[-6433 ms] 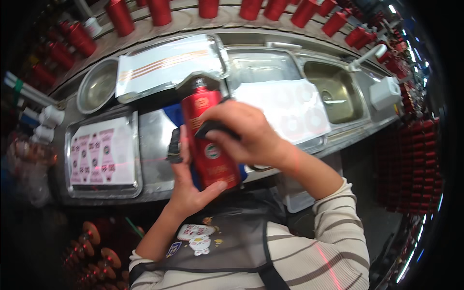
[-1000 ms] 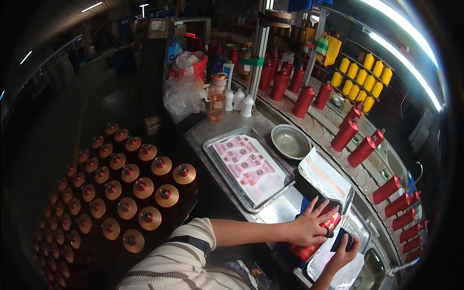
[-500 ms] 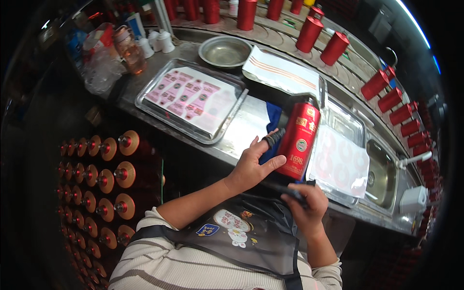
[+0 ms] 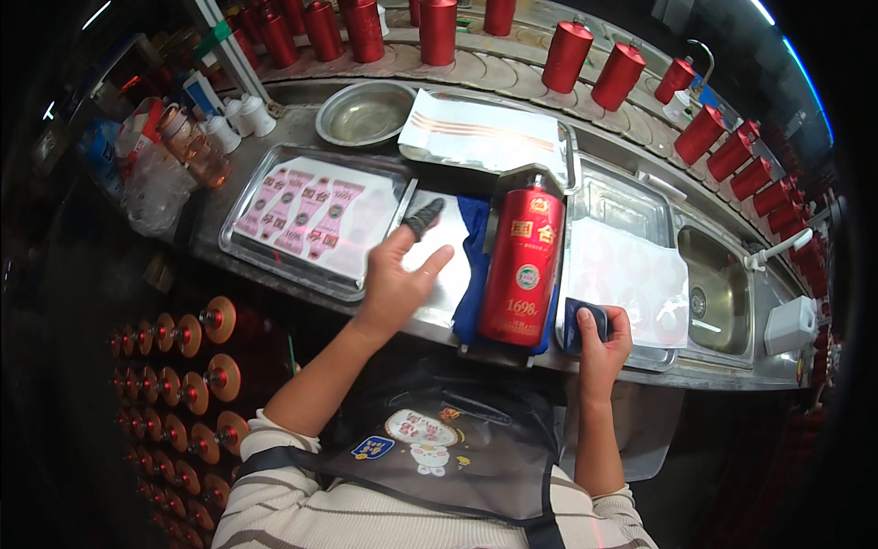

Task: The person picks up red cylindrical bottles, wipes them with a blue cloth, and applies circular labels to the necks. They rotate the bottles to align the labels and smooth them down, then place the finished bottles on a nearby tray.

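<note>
A red bottle (image 4: 523,265) with gold and white decoration lies on a blue cloth (image 4: 470,274) at the counter's front edge. My left hand (image 4: 398,282) is to the left of the bottle, fingers spread and holding nothing, with a dark cover on one finger. It is close to the right edge of a metal tray (image 4: 351,295) that bears a white decal sheet (image 4: 306,212) with pink printed shapes. Just right of the bottle's base, my right hand (image 4: 604,339) pinches a dark blue flat scraper (image 4: 574,328) between thumb and fingers.
Another tray with a pale sheet (image 4: 628,284) lies to the right, before a sink (image 4: 716,291). Behind are a metal bowl (image 4: 364,113) and a striped white towel (image 4: 480,134). Red bottles (image 4: 567,57) line a conveyor at the back. Racked bottles (image 4: 218,320) stand lower left.
My left hand has come off the bottle and moved left toward the decal tray. The right hand with the scraper has shifted up beside the bottle's base. The whole view has turned somewhat.
</note>
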{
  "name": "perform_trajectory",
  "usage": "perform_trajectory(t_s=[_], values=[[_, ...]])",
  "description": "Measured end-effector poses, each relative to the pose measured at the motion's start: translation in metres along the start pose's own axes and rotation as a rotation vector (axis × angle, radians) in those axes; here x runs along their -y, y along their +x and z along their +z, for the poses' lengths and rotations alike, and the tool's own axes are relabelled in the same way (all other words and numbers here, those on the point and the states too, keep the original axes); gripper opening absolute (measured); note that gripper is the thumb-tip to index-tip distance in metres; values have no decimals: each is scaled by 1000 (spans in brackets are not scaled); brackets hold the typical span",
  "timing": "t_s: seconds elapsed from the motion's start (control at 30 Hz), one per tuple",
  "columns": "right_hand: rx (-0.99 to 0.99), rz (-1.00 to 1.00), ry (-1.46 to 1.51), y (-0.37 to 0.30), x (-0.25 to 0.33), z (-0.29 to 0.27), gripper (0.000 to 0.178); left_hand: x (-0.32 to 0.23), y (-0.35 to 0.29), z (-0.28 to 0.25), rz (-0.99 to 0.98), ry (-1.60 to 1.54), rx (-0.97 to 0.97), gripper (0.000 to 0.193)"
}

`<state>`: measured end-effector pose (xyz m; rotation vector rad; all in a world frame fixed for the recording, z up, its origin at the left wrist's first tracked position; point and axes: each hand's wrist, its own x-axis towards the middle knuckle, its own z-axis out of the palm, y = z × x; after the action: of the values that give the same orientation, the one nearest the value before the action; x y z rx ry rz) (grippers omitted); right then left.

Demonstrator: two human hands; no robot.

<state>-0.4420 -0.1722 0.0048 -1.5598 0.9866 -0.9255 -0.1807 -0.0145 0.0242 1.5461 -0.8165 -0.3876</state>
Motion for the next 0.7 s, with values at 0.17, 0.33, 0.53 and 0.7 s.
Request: perform_trajectory(t_s=[0.17,0.33,0.53,0.7], values=[[38,3,159,0,27,3,22,-4,103,-18,19,130,-269,10],[97,140,299,19,17,-1,10,69,230,-46,-37,703,-249,32],[49,200,313,27,22,-1,8,98,287,-43,-246,861,-146,73],[80,247,245,39,25,-2,6,100,300,-47,-235,746,-128,64]])
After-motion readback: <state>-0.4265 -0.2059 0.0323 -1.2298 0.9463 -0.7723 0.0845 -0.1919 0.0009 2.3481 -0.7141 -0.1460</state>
